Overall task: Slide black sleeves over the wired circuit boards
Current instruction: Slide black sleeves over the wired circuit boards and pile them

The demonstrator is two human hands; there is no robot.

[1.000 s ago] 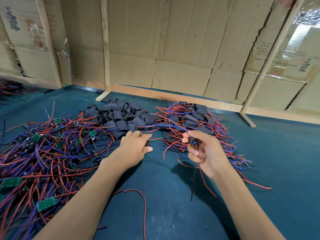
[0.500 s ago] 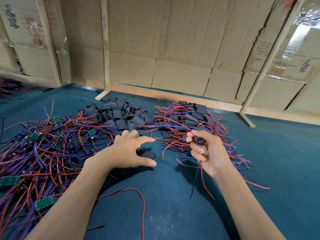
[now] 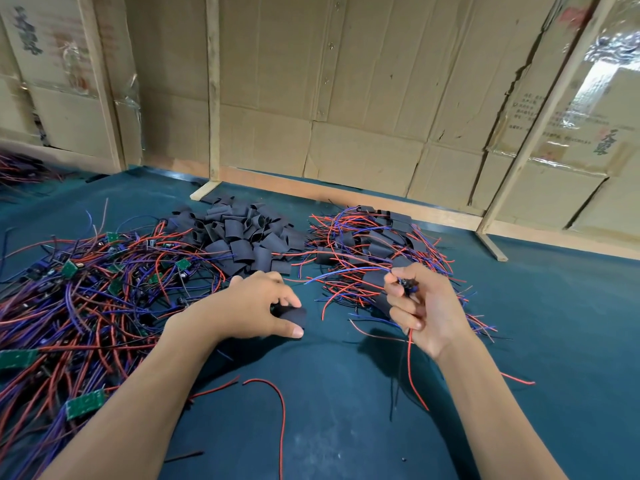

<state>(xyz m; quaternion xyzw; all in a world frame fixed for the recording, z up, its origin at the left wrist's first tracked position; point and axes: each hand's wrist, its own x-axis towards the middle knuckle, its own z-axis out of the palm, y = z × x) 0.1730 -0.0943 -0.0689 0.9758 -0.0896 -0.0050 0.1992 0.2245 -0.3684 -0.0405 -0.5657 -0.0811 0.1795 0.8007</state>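
My left hand (image 3: 249, 306) pinches one black sleeve (image 3: 294, 315) between thumb and fingers just above the blue mat. My right hand (image 3: 422, 306) grips a small wired circuit board (image 3: 407, 285); its red and black wires hang down past my wrist. A heap of loose black sleeves (image 3: 242, 237) lies behind my left hand. A pile of bare green boards with red and purple wires (image 3: 86, 299) spreads at the left. Behind my right hand lies a pile of sleeved boards with wires (image 3: 374, 244).
The blue mat (image 3: 346, 410) covers the table. A loose red wire (image 3: 277, 403) lies between my forearms. Cardboard walls (image 3: 346, 98) on wooden frames close the back, with a wooden foot (image 3: 493, 247) at the right.
My left hand drew back from the sleeve heap toward me with one black sleeve pinched in it. My right hand stayed in place with the board.
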